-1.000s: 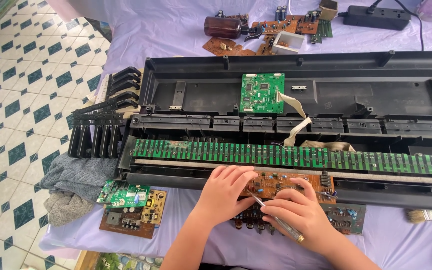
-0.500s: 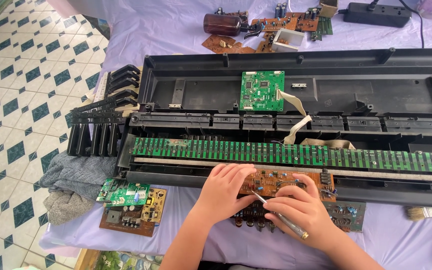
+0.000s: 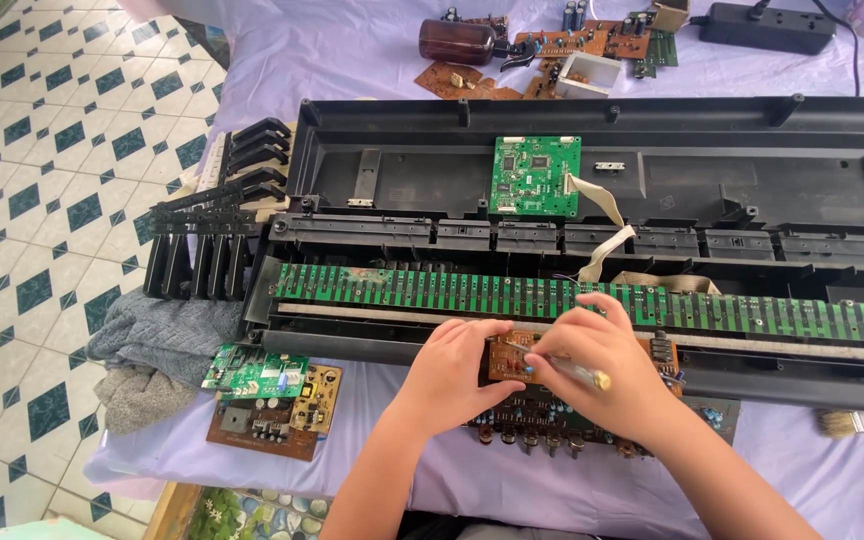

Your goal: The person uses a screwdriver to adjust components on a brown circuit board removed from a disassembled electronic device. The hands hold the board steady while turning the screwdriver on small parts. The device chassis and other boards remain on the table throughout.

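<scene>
On a table with a lilac cloth [image 3: 372,60] lies an opened keyboard case [image 3: 652,190]. The left hand [image 3: 452,375] steadies a brown circuit board [image 3: 514,358] at its front edge; the right hand [image 3: 602,365] pinches a screwdriver [image 3: 572,372]. A slip of the tip could scratch the board's tracks.

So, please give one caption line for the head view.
Left hand steadies small brown circuit board; right hand holds clear-handled tool on it.
</scene>
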